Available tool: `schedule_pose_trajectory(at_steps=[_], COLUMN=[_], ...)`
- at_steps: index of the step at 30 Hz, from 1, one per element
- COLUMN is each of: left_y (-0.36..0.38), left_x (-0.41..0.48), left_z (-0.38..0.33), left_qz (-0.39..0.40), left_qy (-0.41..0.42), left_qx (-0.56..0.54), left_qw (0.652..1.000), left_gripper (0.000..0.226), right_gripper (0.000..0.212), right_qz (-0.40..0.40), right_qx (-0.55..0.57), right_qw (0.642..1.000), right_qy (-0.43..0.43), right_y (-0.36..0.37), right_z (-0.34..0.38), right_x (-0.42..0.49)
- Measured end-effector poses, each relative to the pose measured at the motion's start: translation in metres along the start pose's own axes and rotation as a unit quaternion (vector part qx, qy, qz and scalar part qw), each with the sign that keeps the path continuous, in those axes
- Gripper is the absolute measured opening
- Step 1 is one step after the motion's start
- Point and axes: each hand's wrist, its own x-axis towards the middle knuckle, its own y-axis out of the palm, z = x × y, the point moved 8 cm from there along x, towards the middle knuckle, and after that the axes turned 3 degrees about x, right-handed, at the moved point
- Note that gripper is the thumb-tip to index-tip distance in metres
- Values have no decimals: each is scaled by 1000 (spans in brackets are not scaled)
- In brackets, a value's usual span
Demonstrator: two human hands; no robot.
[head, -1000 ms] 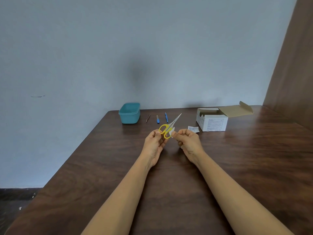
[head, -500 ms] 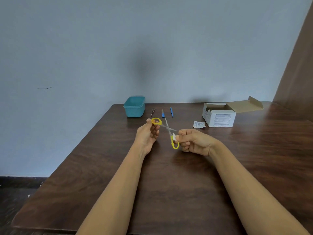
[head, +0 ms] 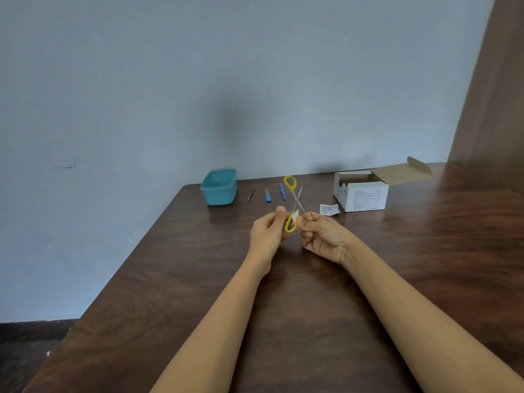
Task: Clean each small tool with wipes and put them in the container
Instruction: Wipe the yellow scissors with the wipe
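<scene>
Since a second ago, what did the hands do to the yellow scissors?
The scissors swung open: shut a second ago, their blades now cross and one yellow loop sticks up free. The left hand holds the lower loop, where the right hand pinches the wipe. The teal container, tweezers, blue tools and box stayed put.

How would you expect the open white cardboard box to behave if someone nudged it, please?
The cardboard box is probably light, being thin card, so it would likely slide on the smooth table rather than resist. It sits low and wide, so tipping seems unlikely. Its open flap looks floppy and may bend if caught.
</scene>
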Motion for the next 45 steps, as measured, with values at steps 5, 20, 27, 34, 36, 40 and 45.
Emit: schedule_pose_trajectory(at_steps=[5, 20, 27, 34, 36, 40, 45], left_y=[-3, -10, -5, 4, 9, 11, 6], left_x=[2, 6, 2, -3, -5, -9, -7], left_z=[4, -3, -8, -17, -19, -22, -20], left_qz=[-7, -27, -11, 9, 19, 5, 2], left_qy=[21, 54, 98, 176, 186, 203, 201], left_qx=[32, 43, 116, 220, 232, 243, 241], left_qw=[999, 997, 988, 959, 955, 949, 950], left_gripper=[15, 7, 10, 7, 8, 9, 7], right_gripper=[35, 27, 27, 28, 30, 31, 36], right_qz=[-52, -195, -155, -169, -188, -172, -175], right_qx=[-28, -42, -69, -38, 3, -21, -48], right_qw=[998, 964, 971, 969, 966, 971, 969], right_qy=[-35, -177, -168, -174, -175, -165, -168], right_y=[-6, -32, -24, -29, -36, -34, -31], right_z=[0, 35, 31, 32, 34, 31, 31], right_x=[3, -10, -6, -7, -7, -6, -7])
